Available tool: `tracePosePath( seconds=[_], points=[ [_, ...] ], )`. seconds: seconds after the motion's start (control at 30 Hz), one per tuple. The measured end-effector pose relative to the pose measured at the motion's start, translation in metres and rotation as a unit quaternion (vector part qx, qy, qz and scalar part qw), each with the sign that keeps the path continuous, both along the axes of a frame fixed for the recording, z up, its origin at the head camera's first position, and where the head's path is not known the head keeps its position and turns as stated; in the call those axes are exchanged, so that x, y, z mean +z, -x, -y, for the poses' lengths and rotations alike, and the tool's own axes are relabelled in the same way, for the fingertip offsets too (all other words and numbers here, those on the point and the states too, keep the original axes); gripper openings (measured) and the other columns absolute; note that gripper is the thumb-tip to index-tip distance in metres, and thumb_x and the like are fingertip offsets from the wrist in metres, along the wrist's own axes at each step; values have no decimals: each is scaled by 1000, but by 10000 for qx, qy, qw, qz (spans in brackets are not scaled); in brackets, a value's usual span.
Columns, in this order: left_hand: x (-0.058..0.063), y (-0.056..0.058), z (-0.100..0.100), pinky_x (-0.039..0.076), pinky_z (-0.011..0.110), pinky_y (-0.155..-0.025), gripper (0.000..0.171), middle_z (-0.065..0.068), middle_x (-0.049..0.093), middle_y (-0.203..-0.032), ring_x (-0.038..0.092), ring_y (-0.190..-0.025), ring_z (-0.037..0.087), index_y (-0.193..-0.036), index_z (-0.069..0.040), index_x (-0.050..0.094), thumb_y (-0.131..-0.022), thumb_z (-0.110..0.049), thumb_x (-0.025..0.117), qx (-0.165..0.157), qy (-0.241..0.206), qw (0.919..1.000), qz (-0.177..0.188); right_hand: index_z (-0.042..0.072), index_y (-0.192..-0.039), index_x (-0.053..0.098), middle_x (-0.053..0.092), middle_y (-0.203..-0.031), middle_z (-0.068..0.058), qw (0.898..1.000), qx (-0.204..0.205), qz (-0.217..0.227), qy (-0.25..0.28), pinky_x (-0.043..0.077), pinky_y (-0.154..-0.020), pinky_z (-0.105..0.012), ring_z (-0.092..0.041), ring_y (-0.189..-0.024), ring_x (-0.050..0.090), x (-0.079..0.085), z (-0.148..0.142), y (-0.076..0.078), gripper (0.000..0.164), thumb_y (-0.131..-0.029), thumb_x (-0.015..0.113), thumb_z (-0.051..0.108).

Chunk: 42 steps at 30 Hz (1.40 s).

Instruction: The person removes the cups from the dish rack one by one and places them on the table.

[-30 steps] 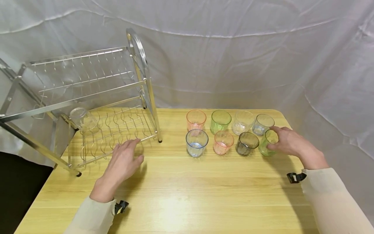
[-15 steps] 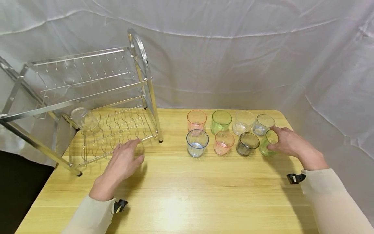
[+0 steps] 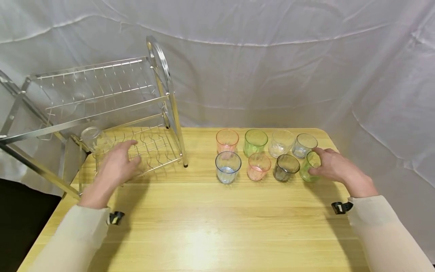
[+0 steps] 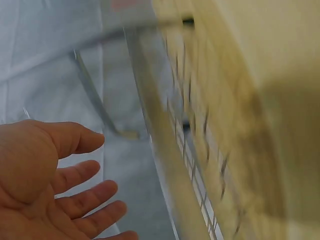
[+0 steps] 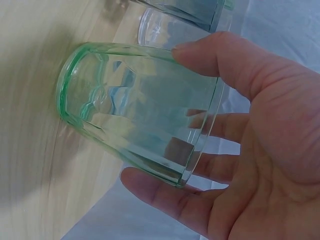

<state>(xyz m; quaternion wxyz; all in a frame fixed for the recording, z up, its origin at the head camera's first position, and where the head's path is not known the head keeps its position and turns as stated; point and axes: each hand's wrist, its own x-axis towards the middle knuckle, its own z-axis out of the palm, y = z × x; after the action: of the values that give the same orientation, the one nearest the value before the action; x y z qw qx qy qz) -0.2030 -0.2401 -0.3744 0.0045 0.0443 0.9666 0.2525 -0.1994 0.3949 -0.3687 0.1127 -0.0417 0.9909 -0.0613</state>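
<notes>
My right hand (image 3: 336, 166) grips a light green glass (image 3: 307, 170) near its rim, at the right end of the front row of glasses. In the right wrist view the thumb lies along one side of the green glass (image 5: 135, 105) and the fingers wrap the other, with the glass's base at the wooden table. My left hand (image 3: 115, 164) hangs over the front of the metal dish rack (image 3: 146, 104), fingers relaxed and apart, holding nothing. On the rack's lower tier, beyond that hand, a clear glass (image 3: 96, 139) leans at the left end.
Several tumblers stand in two rows: a blue-rimmed glass (image 3: 227, 172), a small pink one (image 3: 258, 170) and a dark grey one (image 3: 286, 170) in front. Behind them are a pink glass (image 3: 227, 141), a green glass (image 3: 255, 143) and others. A grey cloth (image 3: 255, 83) backs the table.
My left hand has moved left and away from me, from the rack's front edge to over its lower tier. The right hand stays at the green glass.
</notes>
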Motion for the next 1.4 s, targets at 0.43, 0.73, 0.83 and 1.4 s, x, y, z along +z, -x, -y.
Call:
tracePosePath(
  seconds=[0.43, 0.73, 0.83, 1.4],
  points=[
    [25, 63, 82, 25, 84, -110, 83, 48, 27, -154, 23, -137, 72, -165, 2, 18, -96, -15, 60, 482, 931, 9944, 95, -10, -159, 28, 37, -150, -48, 9999, -40, 51, 83, 43, -104, -76, -66, -132, 44, 0, 2, -1, 95, -89, 74, 35],
    [19, 76, 95, 34, 91, -91, 90, 49, 24, -153, 19, -132, 74, -168, -5, 11, -95, -20, 61, 596, 1005, 9919, 503, -8, -159, 29, 36, -151, -47, 9999, -130, -21, 112, 43, -104, -76, -66, -132, 44, -4, 2, -2, 95, -87, 75, 34],
    [16, 77, 94, 36, 91, -90, 91, 52, 19, -151, 20, -131, 74, -167, -4, 13, -93, -21, 64, 697, 995, 9912, 518, -8, -159, 30, 37, -150, -47, 9998, -135, -61, 117, 44, -104, -76, -66, -132, 45, -6, 2, -2, 95, -87, 75, 34],
    [4, 79, 100, 39, 89, -87, 78, 55, 12, -147, 26, -121, 75, -153, 11, 21, -92, -16, 62, 713, 1157, 9886, 654, -7, -157, 33, 40, -148, -47, 9997, -119, -215, 76, 44, -103, -76, -67, -130, 46, -7, 3, -3, 93, -85, 75, 34]
  ],
)
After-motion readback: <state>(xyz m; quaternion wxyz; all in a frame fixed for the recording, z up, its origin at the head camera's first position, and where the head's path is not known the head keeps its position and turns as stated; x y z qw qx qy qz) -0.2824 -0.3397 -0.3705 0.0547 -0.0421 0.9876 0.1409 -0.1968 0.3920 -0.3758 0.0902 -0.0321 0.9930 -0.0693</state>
